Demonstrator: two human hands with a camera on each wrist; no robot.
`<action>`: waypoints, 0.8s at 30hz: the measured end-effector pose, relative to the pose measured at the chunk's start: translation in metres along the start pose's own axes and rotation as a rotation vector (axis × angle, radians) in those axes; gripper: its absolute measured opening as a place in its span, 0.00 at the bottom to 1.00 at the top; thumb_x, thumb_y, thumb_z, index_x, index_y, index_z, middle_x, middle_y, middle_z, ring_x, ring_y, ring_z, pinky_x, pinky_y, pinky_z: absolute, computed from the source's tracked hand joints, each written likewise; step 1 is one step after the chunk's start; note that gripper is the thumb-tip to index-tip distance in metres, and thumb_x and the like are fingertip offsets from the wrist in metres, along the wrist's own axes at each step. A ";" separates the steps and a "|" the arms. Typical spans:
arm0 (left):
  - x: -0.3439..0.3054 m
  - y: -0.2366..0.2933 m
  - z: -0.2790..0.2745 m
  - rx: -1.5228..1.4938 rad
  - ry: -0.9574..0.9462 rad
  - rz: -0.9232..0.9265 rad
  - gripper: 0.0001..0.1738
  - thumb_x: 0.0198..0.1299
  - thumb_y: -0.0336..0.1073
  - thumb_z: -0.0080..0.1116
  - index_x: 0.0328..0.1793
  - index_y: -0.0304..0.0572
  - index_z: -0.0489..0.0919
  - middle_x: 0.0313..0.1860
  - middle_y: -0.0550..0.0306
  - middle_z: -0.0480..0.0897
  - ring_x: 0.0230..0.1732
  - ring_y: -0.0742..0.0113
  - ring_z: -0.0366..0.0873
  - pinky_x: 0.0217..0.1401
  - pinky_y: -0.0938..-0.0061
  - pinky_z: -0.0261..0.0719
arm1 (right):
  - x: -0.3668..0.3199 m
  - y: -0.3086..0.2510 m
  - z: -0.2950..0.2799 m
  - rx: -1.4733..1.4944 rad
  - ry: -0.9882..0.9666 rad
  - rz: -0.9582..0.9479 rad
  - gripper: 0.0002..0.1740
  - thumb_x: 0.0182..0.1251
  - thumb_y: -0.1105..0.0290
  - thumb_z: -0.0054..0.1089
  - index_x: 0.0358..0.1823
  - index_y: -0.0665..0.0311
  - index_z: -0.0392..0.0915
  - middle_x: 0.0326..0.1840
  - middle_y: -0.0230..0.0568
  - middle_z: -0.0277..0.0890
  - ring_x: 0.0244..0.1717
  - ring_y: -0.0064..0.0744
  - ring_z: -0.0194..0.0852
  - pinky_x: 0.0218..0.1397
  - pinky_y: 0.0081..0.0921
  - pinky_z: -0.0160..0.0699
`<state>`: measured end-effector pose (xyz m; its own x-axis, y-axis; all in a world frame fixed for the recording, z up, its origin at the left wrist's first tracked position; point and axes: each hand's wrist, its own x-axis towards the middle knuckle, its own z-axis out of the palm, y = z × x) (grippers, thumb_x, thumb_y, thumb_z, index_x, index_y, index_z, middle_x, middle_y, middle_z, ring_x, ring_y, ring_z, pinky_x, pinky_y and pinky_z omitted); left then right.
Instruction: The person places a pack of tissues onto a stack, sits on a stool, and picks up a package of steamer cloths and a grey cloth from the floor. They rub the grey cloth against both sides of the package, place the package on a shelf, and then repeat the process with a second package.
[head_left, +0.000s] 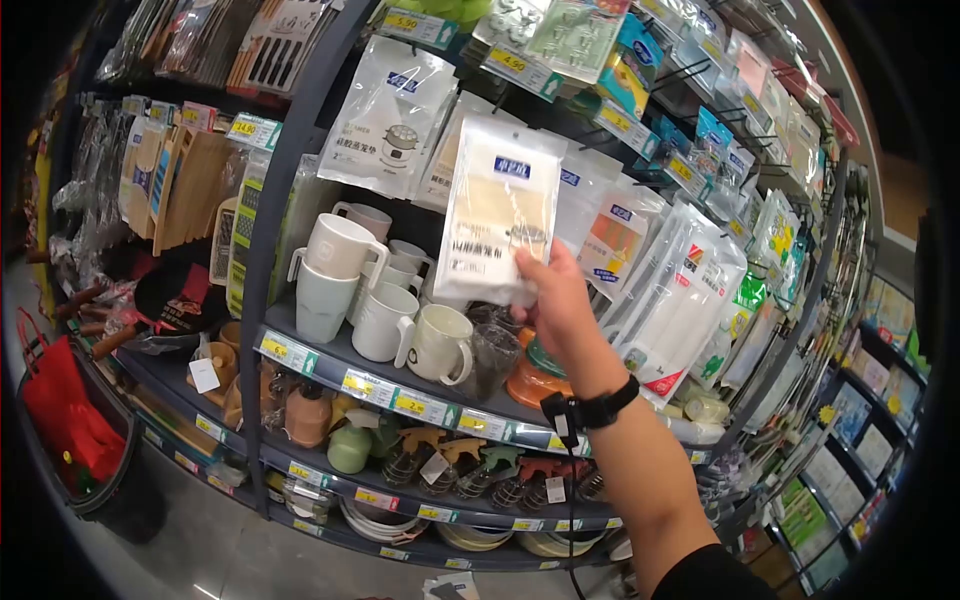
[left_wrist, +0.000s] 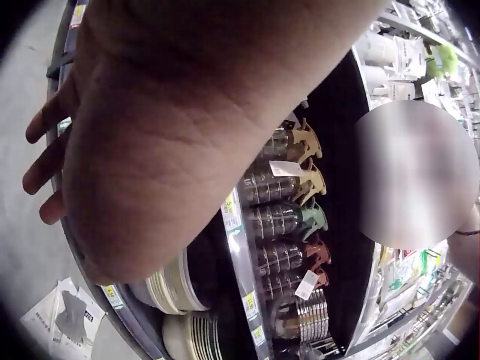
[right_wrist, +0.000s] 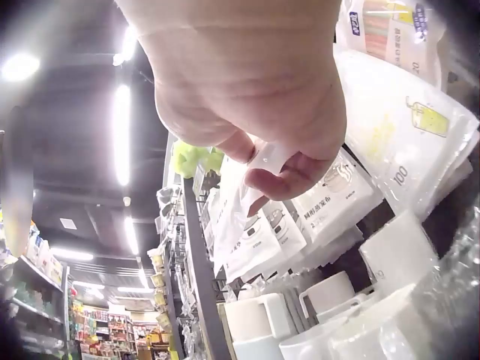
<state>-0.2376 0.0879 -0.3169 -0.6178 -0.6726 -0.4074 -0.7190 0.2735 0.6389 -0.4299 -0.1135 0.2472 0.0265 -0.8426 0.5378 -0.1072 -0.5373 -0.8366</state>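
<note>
My right hand (head_left: pixel 556 301) is raised in front of the shelf and pinches the lower corner of a white plastic packet (head_left: pixel 497 215) with a blue label. The packet is upright, level with other hanging packets. In the right wrist view the thumb and fingers (right_wrist: pixel 289 176) pinch the packet's thin edge (right_wrist: pixel 268 156). My left hand (left_wrist: pixel 150 150) shows only in the left wrist view; it hangs low beside the bottom shelves, its fingers (left_wrist: pixel 45 127) are fairly straight and it holds nothing.
White and pale mugs (head_left: pixel 385 320) stand on the shelf (head_left: pixel 400 402) below the packet. More packets (head_left: pixel 690 290) hang to the right. Spray bottles (left_wrist: pixel 289 217) and stacked plates (left_wrist: pixel 180 281) fill the lower shelves. A basket with a red bag (head_left: pixel 70 420) stands on the floor at the left.
</note>
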 end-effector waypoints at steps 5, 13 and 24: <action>-0.004 0.012 -0.028 0.013 -0.043 -0.045 0.35 0.72 0.53 0.56 0.79 0.42 0.77 0.74 0.38 0.81 0.75 0.41 0.79 0.77 0.51 0.77 | 0.037 -0.013 0.024 -0.032 -0.007 -0.084 0.15 0.83 0.67 0.60 0.65 0.57 0.74 0.51 0.35 0.87 0.36 0.22 0.83 0.23 0.22 0.72; 0.000 0.006 -0.036 0.000 -0.094 -0.067 0.34 0.72 0.53 0.57 0.79 0.44 0.77 0.73 0.38 0.82 0.74 0.41 0.80 0.76 0.51 0.78 | 0.053 -0.022 0.038 -0.028 0.030 -0.148 0.13 0.83 0.65 0.59 0.63 0.57 0.74 0.51 0.34 0.87 0.37 0.21 0.82 0.24 0.21 0.71; -0.018 0.009 -0.042 -0.035 -0.043 -0.060 0.32 0.71 0.50 0.57 0.76 0.43 0.79 0.73 0.39 0.83 0.74 0.43 0.80 0.77 0.54 0.78 | 0.053 -0.044 0.044 -0.033 0.034 -0.146 0.15 0.81 0.68 0.59 0.64 0.58 0.74 0.51 0.35 0.86 0.36 0.23 0.83 0.23 0.23 0.70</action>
<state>-0.2194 0.0730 -0.2767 -0.5878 -0.6566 -0.4725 -0.7440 0.2095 0.6344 -0.3798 -0.1360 0.3079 0.0108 -0.7534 0.6574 -0.1376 -0.6523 -0.7453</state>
